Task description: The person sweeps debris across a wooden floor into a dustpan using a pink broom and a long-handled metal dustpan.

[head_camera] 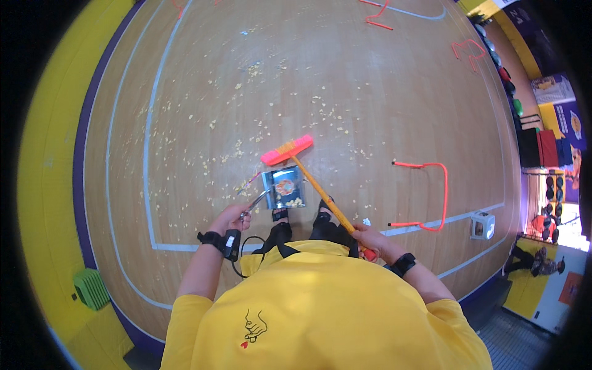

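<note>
My left hand (pixel 232 218) is closed around the metal handle of a dustpan (pixel 273 201), which lies on the wooden floor in front of my feet. Inside the pan are pale scraps and a round reddish item. My right hand (pixel 370 243) grips the orange handle of a push broom (pixel 323 194) near its red end. The broom's pink-bristled head (pixel 287 150) rests on the floor just beyond the pan, tilted. A thin pink and blue strip (pixel 249 182) lies left of the pan. Pale flakes (pixel 238 150) are scattered widely over the floor ahead.
An orange hurdle frame (pixel 445 194) and a white box-like item (pixel 482 225) stand to the right. Further hurdles (pixel 469 48) are at the far right. A green ribbed object (pixel 91 289) sits at the left wall. A person (pixel 536 262) is at the right edge, near racks of balls.
</note>
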A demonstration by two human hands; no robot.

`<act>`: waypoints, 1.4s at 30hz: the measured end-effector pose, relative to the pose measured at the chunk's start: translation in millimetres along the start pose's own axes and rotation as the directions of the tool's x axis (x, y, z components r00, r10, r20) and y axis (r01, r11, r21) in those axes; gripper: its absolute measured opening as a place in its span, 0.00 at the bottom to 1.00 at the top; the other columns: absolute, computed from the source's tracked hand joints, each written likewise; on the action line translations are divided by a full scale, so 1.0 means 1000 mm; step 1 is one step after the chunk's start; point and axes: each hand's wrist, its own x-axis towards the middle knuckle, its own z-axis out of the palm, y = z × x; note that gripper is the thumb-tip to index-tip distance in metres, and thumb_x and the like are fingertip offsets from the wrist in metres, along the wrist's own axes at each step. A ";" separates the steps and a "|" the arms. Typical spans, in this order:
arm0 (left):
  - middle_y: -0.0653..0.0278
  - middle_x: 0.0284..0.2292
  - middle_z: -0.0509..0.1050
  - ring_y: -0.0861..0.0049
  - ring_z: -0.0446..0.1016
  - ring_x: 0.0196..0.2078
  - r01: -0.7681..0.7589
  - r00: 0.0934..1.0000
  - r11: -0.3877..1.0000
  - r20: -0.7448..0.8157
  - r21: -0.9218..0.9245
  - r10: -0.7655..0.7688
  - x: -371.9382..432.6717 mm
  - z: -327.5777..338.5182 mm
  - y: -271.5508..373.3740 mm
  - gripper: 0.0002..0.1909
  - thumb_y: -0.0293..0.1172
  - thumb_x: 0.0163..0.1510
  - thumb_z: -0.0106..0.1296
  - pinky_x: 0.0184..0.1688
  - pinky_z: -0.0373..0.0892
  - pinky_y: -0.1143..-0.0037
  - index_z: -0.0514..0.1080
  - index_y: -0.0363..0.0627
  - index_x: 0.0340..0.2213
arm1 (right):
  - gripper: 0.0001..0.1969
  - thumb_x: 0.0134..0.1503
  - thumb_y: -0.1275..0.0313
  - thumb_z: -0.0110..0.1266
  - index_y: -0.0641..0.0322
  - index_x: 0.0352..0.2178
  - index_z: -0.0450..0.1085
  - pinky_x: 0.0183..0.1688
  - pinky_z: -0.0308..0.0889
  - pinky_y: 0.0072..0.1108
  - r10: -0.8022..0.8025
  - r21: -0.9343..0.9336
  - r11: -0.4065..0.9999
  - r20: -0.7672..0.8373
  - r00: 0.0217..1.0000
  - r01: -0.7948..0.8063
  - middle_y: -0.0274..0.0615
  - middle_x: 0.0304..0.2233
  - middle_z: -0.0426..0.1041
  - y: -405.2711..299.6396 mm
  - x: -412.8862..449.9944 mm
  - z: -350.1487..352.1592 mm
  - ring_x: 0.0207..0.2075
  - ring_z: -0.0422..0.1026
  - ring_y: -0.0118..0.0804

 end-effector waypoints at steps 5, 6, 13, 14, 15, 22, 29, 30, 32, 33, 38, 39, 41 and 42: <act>0.67 0.11 0.59 0.83 0.57 0.11 0.022 0.993 0.994 -0.117 -0.110 -0.034 0.000 -0.022 0.003 0.08 0.28 0.48 0.38 0.12 0.57 0.84 0.57 0.43 0.18 | 0.14 0.47 0.72 0.48 0.65 0.35 0.58 0.11 0.54 0.13 -0.041 -0.037 0.998 0.006 0.999 0.042 0.30 0.15 0.58 0.030 0.008 -0.019 0.10 0.56 0.20; 0.67 0.11 0.60 0.82 0.57 0.11 0.027 0.990 0.990 -0.132 -0.135 -0.045 0.003 -0.038 0.002 0.08 0.28 0.47 0.37 0.12 0.58 0.84 0.58 0.43 0.16 | 0.12 0.47 0.72 0.48 0.64 0.33 0.59 0.10 0.54 0.13 -0.067 -0.016 0.998 -0.029 0.997 0.067 0.30 0.15 0.58 0.026 0.002 -0.018 0.11 0.56 0.20; 0.63 0.13 0.63 0.79 0.62 0.13 -0.022 0.980 0.974 -0.196 -0.226 -0.024 0.005 -0.061 0.005 0.08 0.29 0.44 0.39 0.13 0.59 0.83 0.59 0.43 0.16 | 0.08 0.48 0.73 0.46 0.62 0.30 0.59 0.10 0.53 0.13 -0.171 0.226 0.949 -0.214 0.962 0.219 0.30 0.15 0.58 0.045 -0.032 -0.024 0.11 0.57 0.20; 0.63 0.13 0.64 0.78 0.63 0.14 -0.007 0.981 0.974 -0.192 -0.225 -0.037 0.006 -0.058 0.006 0.07 0.29 0.44 0.39 0.13 0.59 0.82 0.59 0.43 0.16 | 0.08 0.48 0.73 0.47 0.61 0.30 0.59 0.09 0.53 0.13 -0.191 0.246 0.934 -0.274 0.943 0.260 0.30 0.15 0.58 0.048 -0.034 -0.027 0.11 0.57 0.20; 0.62 0.14 0.64 0.77 0.64 0.15 0.003 0.980 0.974 -0.191 -0.226 -0.047 0.006 -0.058 0.007 0.07 0.28 0.44 0.39 0.14 0.59 0.81 0.59 0.43 0.16 | 0.08 0.48 0.73 0.47 0.61 0.30 0.59 0.09 0.53 0.13 -0.191 0.252 0.931 -0.279 0.941 0.264 0.30 0.15 0.58 0.049 -0.035 -0.030 0.11 0.57 0.20; 0.62 0.15 0.61 0.74 0.63 0.17 -0.029 0.979 0.964 -0.205 -0.263 -0.026 0.040 -0.020 0.022 0.07 0.31 0.46 0.39 0.19 0.62 0.77 0.59 0.42 0.18 | 0.04 0.48 0.74 0.45 0.59 0.25 0.58 0.09 0.52 0.11 -0.201 0.330 0.876 -0.411 0.889 0.351 0.31 0.16 0.59 0.016 -0.030 -0.118 0.10 0.55 0.19; 0.63 0.14 0.60 0.76 0.61 0.16 -0.067 0.949 0.892 -0.305 -0.448 -0.082 0.073 0.075 0.056 0.05 0.27 0.44 0.40 0.16 0.60 0.81 0.58 0.41 0.18 | 0.06 0.46 0.74 0.45 0.62 0.26 0.57 0.10 0.56 0.15 -0.258 0.202 0.895 -0.491 0.832 0.397 0.33 0.15 0.58 -0.052 0.011 -0.205 0.11 0.58 0.22; 0.64 0.14 0.60 0.77 0.61 0.15 -0.041 0.951 0.899 -0.292 -0.437 -0.098 0.077 0.090 0.061 0.05 0.26 0.44 0.40 0.15 0.60 0.82 0.58 0.41 0.18 | 0.06 0.46 0.73 0.45 0.62 0.26 0.57 0.10 0.56 0.15 -0.247 0.169 0.910 -0.513 0.822 0.378 0.33 0.15 0.58 -0.059 0.018 -0.212 0.11 0.59 0.23; 0.64 0.13 0.59 0.77 0.61 0.14 -0.045 0.974 0.932 -0.223 -0.360 -0.040 0.087 0.121 0.069 0.06 0.26 0.44 0.40 0.15 0.61 0.81 0.57 0.40 0.18 | 0.06 0.47 0.73 0.44 0.62 0.27 0.57 0.11 0.57 0.15 -0.241 0.116 0.932 -0.506 0.828 0.342 0.33 0.15 0.58 -0.059 0.033 -0.228 0.12 0.59 0.23; 0.65 0.13 0.59 0.77 0.60 0.13 -0.061 0.989 0.953 -0.147 -0.296 0.017 0.093 0.135 0.071 0.06 0.26 0.44 0.40 0.16 0.62 0.80 0.57 0.40 0.18 | 0.07 0.47 0.72 0.44 0.62 0.27 0.57 0.11 0.57 0.15 -0.242 0.048 0.952 -0.490 0.838 0.303 0.32 0.14 0.58 -0.057 0.041 -0.235 0.12 0.59 0.23; 0.64 0.13 0.59 0.79 0.58 0.11 -0.020 0.965 0.973 -0.259 -0.228 -0.041 0.144 0.164 0.087 0.05 0.27 0.44 0.38 0.10 0.57 0.83 0.56 0.41 0.19 | 0.16 0.47 0.71 0.46 0.64 0.39 0.59 0.14 0.58 0.14 -0.216 -0.228 0.962 -0.307 0.927 0.148 0.31 0.15 0.62 -0.009 0.018 -0.222 0.13 0.61 0.22; 0.64 0.13 0.59 0.79 0.58 0.11 -0.004 0.962 0.974 -0.265 -0.226 -0.057 0.152 0.170 0.089 0.05 0.27 0.44 0.38 0.10 0.57 0.83 0.56 0.41 0.19 | 0.18 0.47 0.71 0.47 0.64 0.41 0.59 0.15 0.59 0.14 -0.152 -0.197 0.976 -0.286 0.946 0.097 0.31 0.16 0.63 0.002 0.000 -0.217 0.14 0.62 0.22; 0.64 0.13 0.59 0.79 0.58 0.11 -0.040 0.956 0.993 -0.293 -0.110 0.006 0.164 0.192 0.092 0.05 0.28 0.44 0.37 0.10 0.57 0.82 0.56 0.41 0.19 | 0.22 0.46 0.71 0.48 0.64 0.44 0.57 0.19 0.60 0.16 -0.142 -0.265 0.960 -0.179 0.973 0.092 0.35 0.20 0.66 0.003 -0.039 -0.209 0.16 0.64 0.24; 0.65 0.12 0.59 0.80 0.58 0.11 0.025 0.965 0.993 -0.257 -0.118 -0.055 0.172 0.195 0.095 0.06 0.28 0.42 0.38 0.10 0.57 0.83 0.56 0.40 0.19 | 0.22 0.46 0.71 0.48 0.64 0.44 0.57 0.19 0.60 0.16 -0.139 -0.258 0.962 -0.187 0.972 0.088 0.35 0.20 0.66 0.020 -0.041 -0.210 0.16 0.64 0.24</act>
